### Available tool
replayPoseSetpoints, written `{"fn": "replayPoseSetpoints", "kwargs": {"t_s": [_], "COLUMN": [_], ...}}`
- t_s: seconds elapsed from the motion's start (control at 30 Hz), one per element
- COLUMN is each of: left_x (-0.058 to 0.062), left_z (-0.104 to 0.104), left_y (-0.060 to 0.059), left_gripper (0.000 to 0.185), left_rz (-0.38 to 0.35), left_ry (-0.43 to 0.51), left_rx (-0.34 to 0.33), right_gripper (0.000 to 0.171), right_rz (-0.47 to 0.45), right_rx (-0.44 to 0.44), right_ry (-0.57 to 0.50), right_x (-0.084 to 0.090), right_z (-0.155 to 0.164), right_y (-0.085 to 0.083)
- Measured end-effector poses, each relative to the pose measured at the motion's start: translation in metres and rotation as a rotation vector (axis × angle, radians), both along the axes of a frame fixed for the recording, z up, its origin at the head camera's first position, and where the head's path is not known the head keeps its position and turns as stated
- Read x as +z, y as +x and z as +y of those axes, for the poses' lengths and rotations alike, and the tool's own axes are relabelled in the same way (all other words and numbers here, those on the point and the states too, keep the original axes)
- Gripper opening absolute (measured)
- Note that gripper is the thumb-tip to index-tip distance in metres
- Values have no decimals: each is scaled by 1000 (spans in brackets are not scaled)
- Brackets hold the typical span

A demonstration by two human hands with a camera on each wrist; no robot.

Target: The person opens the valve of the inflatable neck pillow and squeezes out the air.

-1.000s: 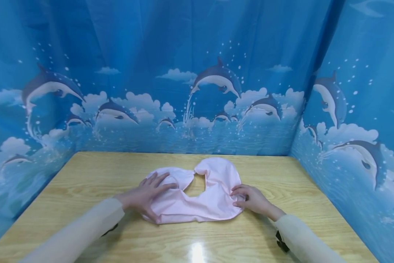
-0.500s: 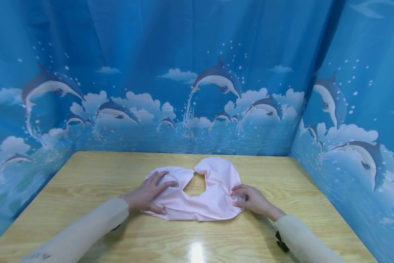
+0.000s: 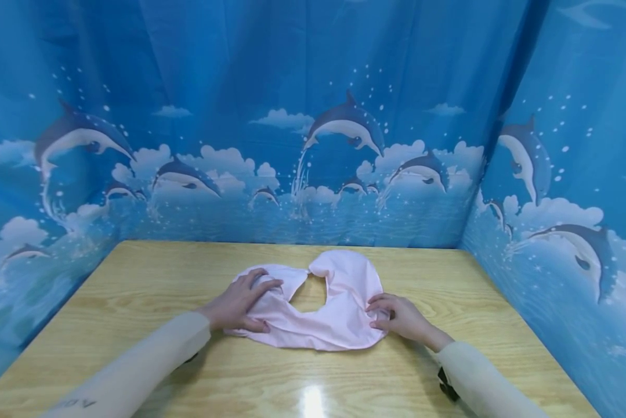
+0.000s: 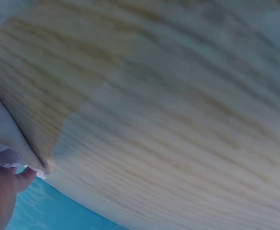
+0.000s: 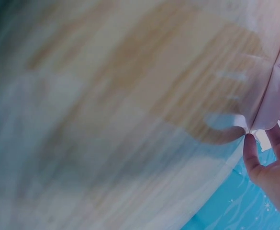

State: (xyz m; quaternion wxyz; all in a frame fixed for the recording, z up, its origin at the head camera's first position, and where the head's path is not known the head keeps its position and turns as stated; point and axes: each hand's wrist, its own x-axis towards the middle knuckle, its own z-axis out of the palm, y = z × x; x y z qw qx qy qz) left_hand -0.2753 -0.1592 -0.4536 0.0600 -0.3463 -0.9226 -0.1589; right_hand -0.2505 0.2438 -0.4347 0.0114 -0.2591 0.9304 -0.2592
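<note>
A pink cloth bib [image 3: 344, 328] lies fairly flat mid-table, its neck opening at the far side and its two ends meeting there. My left hand [image 3: 239, 305] rests on the bib's left part, fingers spread over the cloth and thumb nearer me. At the opposite edge my right hand [image 3: 404, 318] pinches a small fold of cloth between thumb and fingers. The left wrist view catches only the thumb side of the left hand [image 4: 1, 194] by the cloth edge. In the right wrist view, the right hand's thumb [image 5: 251, 153] meets the bib's border.
The wood-grain table [image 3: 151, 278] extends around the bib on every side. Blue curtains [image 3: 229, 75] printed with dolphins enclose the table at the back and both sides. A light glare [image 3: 313, 400] shows on the near tabletop.
My left hand has slid slightly away from me and to the right over the bib, its thumb drawing in and the near-left edge shifting with it. The right hand has stayed in place.
</note>
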Motion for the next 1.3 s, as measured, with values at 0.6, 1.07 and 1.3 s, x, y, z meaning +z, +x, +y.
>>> {"fn": "replayPoseSetpoints", "kwargs": {"t_s": [0.6, 1.07, 1.3], "left_x": [0, 1, 3], "left_z": [11, 20, 18], "left_y": [-11, -14, -10], "left_gripper": [77, 66, 81], "left_rz": [39, 47, -9], "left_ry": [11, 57, 26], "left_rx": [-2, 17, -6], "right_gripper": [22, 22, 23], "right_rz": [15, 14, 22], "right_rx": [8, 10, 13], "right_ry": [-6, -9, 4], "right_x": [1, -1, 0], "right_z": [1, 1, 1], "right_y": [0, -1, 0]}}
